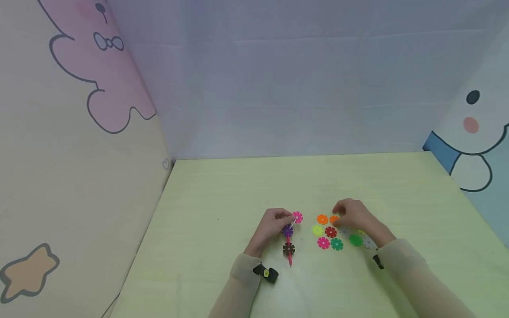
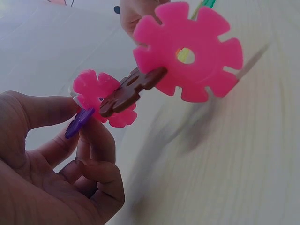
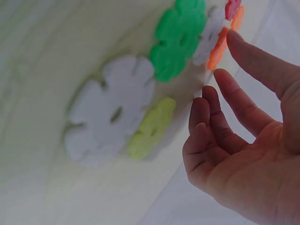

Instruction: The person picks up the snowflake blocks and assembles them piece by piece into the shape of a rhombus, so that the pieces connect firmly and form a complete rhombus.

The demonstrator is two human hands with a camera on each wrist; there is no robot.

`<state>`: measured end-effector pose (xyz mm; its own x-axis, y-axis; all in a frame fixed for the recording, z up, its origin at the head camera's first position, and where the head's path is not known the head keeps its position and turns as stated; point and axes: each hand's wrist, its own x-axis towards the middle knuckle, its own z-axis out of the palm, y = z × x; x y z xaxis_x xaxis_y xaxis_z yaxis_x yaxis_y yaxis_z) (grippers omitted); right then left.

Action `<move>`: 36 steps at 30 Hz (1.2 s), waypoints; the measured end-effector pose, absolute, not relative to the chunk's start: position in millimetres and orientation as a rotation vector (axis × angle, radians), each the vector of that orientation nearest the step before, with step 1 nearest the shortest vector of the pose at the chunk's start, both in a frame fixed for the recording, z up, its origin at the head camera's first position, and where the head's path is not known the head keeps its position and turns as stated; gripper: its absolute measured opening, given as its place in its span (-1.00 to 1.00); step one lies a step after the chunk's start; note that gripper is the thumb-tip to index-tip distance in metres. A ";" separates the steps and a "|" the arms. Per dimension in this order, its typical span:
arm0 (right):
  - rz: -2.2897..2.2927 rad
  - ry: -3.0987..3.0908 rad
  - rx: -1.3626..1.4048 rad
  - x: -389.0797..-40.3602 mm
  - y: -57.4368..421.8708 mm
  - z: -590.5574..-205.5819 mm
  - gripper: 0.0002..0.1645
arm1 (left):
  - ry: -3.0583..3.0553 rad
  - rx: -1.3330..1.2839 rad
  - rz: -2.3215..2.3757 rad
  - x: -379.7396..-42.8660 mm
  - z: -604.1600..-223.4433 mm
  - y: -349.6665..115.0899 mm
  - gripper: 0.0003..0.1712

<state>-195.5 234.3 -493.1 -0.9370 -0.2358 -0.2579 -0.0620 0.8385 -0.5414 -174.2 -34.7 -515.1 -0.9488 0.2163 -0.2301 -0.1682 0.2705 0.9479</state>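
My left hand [image 1: 274, 224] pinches a chain of slotted plastic snowflake discs by its purple disc [image 2: 78, 123]. From there the chain runs toward me through a pink disc [image 2: 123, 121], a brown disc [image 2: 123, 95] and a nearer pink disc [image 2: 211, 56]. A white disc edge [image 1: 293, 223] and another pink disc [image 1: 297, 217] show at the left fingertips; whether that pink one is joined cannot be told. My right hand [image 1: 355, 216] hovers over the loose discs, thumb and index finger apart around an orange disc [image 1: 333, 219] on the table. Contact with it is unclear.
Loose discs lie between and under the hands: orange [image 1: 322, 219], yellow [image 1: 317, 230], red [image 1: 331, 232], pink [image 1: 323, 243], teal [image 1: 336, 244], green [image 1: 355, 240] and white [image 1: 369, 242]. The pale table [image 1: 222, 190] meets a curtain [image 1: 278, 97] behind and printed walls at both sides.
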 end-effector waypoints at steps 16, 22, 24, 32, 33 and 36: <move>-0.839 2.694 -0.253 -197.6 240.7 -499.3 -0.73 | 2.247 0.019 1.699 -174.8 -514.8 -33.4 -0.85; -0.882 2.738 -0.274 -198.3 240.5 -495.0 -0.88 | 2.232 0.034 1.729 -174.3 -515.6 -33.2 -0.84; -0.915 2.746 -0.286 -198.5 240.0 -492.6 -0.88 | 2.232 0.043 1.733 -174.6 -516.5 -33.3 -0.84; -1.186 2.715 -0.373 -198.9 233.3 -489.9 -0.82 | 2.233 0.031 1.702 -176.0 -518.6 -33.6 -0.84; -1.231 2.694 -0.387 -198.7 231.2 -490.5 -0.81 | 2.232 0.028 1.698 -176.1 -518.7 -33.5 -0.83; -1.339 2.641 -0.402 -198.4 223.5 -492.7 -0.81 | 2.234 0.026 1.692 -176.3 -518.4 -33.2 -0.82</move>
